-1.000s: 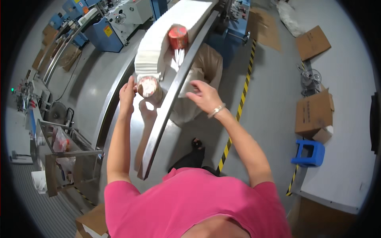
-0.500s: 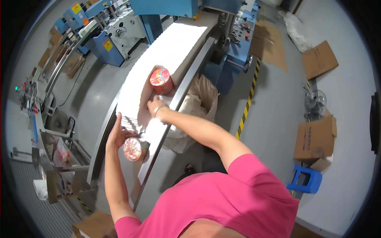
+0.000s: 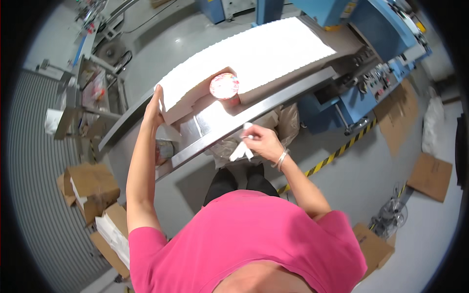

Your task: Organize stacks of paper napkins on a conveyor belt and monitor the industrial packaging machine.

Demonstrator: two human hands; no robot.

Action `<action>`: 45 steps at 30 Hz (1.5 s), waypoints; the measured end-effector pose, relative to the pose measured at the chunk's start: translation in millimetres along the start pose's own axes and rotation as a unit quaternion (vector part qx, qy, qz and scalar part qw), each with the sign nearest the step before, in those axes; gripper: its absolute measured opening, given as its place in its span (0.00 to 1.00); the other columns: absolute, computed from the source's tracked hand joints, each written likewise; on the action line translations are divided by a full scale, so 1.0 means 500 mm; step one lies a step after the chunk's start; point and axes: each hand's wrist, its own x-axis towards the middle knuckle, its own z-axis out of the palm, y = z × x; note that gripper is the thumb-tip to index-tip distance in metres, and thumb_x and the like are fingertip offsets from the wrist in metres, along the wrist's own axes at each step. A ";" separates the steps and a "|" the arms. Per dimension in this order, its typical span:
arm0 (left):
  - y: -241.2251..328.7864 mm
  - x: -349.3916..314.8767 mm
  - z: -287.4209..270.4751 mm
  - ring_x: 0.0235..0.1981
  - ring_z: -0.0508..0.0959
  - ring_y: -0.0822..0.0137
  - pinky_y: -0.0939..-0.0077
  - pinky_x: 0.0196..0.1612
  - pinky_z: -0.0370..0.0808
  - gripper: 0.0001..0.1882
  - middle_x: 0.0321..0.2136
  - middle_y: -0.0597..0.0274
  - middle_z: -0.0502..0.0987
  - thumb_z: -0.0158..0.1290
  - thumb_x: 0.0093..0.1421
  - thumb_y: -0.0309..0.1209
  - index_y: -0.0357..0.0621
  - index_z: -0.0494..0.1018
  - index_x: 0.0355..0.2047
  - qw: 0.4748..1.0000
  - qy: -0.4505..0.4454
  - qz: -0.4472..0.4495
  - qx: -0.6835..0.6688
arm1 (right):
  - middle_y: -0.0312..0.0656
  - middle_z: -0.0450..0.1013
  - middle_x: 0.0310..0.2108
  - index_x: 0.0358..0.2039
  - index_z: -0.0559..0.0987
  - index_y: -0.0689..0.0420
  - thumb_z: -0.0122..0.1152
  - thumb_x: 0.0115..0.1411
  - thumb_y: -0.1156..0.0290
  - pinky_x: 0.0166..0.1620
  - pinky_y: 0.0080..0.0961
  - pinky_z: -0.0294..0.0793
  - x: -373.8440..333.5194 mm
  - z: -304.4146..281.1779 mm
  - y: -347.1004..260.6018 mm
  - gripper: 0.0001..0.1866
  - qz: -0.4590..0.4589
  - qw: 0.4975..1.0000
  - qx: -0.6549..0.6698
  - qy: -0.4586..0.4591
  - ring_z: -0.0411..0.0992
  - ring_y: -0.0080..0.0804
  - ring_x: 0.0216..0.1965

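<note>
A long, tightly packed row of white paper pieces (image 3: pixel 234 53) lies along the metal-railed conveyor trough (image 3: pixel 254 110). My left hand (image 3: pixel 154 110) rests against the row's near left end, thumb raised and fingers stretched, partly hidden. In my right hand (image 3: pixel 266 142) are white paper scraps (image 3: pixel 241 151), pinched outside the front rail, above a clear plastic bag (image 3: pixel 288 122). A red patterned cylinder with a round, light top (image 3: pixel 224 87) stands in the trough against the row. Another patterned cylinder (image 3: pixel 164 150) sits beside my left forearm, partly covered.
Blue machinery (image 3: pixel 337 107) stands at the trough's right end. Open cardboard boxes (image 3: pixel 93 188) lie at the left on the floor. A fan (image 3: pixel 391 215) and more cardboard (image 3: pixel 430 176) are at the right, past yellow-black floor tape (image 3: pixel 337 156).
My right hand has come out of the trough, over the front rail, now with white scraps. My left hand stays at the row's end. The whole view has turned.
</note>
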 end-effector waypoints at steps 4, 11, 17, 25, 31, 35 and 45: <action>-0.030 0.122 -0.015 0.53 0.66 0.58 0.66 0.54 0.63 0.42 0.53 0.49 0.64 0.56 0.52 0.54 0.31 0.61 0.54 0.996 -0.052 0.060 -0.046 | 0.38 0.71 0.18 0.33 0.76 0.62 0.58 0.52 0.71 0.24 0.23 0.70 0.092 -0.011 0.322 0.10 0.058 0.976 -0.126 0.167 0.70 0.24 0.18; -0.007 0.092 0.031 0.44 0.70 0.67 0.76 0.45 0.67 0.39 0.41 0.51 0.73 0.57 0.49 0.54 0.26 0.67 0.46 0.986 0.119 0.061 0.100 | 0.68 0.35 0.62 0.64 0.44 0.51 0.59 0.51 0.59 0.59 0.40 0.57 0.194 -0.050 0.463 0.46 0.101 0.935 -0.337 0.045 0.50 0.64 0.60; 0.000 0.071 0.028 0.38 0.73 0.69 0.76 0.40 0.69 0.27 0.37 0.57 0.75 0.56 0.54 0.45 0.32 0.70 0.42 0.995 0.007 0.098 0.029 | 0.59 0.59 0.53 0.55 0.64 0.53 0.58 0.52 0.57 0.49 0.38 0.68 0.090 -0.101 0.096 0.31 0.097 0.859 -0.495 -0.088 0.65 0.55 0.50; 0.016 0.065 0.097 0.50 0.71 0.48 0.65 0.51 0.69 0.55 0.48 0.30 0.66 0.59 0.42 0.52 0.29 0.44 0.59 0.923 0.109 0.205 0.308 | 0.48 0.75 0.25 0.34 0.78 0.63 0.57 0.55 0.64 0.33 0.24 0.72 0.205 -0.075 -0.291 0.14 -0.136 0.935 -0.328 0.024 0.75 0.33 0.27; 0.041 0.057 0.115 0.50 0.70 0.42 0.62 0.50 0.69 0.53 0.50 0.29 0.62 0.56 0.42 0.58 0.30 0.50 0.57 0.917 0.104 0.140 0.359 | 0.51 0.76 0.29 0.30 0.80 0.59 0.56 0.48 0.66 0.43 0.32 0.72 0.436 0.013 -0.264 0.12 -0.175 0.888 -0.414 0.097 0.75 0.45 0.34; 0.047 0.052 0.124 0.48 0.70 0.40 0.60 0.50 0.69 0.51 0.50 0.29 0.61 0.57 0.42 0.59 0.30 0.55 0.54 0.902 0.140 0.136 0.385 | 0.50 0.76 0.28 0.28 0.81 0.57 0.55 0.47 0.68 0.43 0.32 0.72 0.466 0.020 -0.255 0.10 -0.129 0.903 -0.398 0.098 0.75 0.45 0.34; 0.053 0.054 0.188 0.52 0.62 0.35 0.46 0.46 0.69 0.44 0.54 0.38 0.55 0.56 0.44 0.60 0.41 0.61 0.53 0.853 0.168 0.165 0.466 | 0.45 0.77 0.29 0.28 0.81 0.55 0.61 0.43 0.58 0.40 0.30 0.73 0.481 0.015 -0.263 0.16 -0.091 0.911 -0.399 0.057 0.75 0.40 0.34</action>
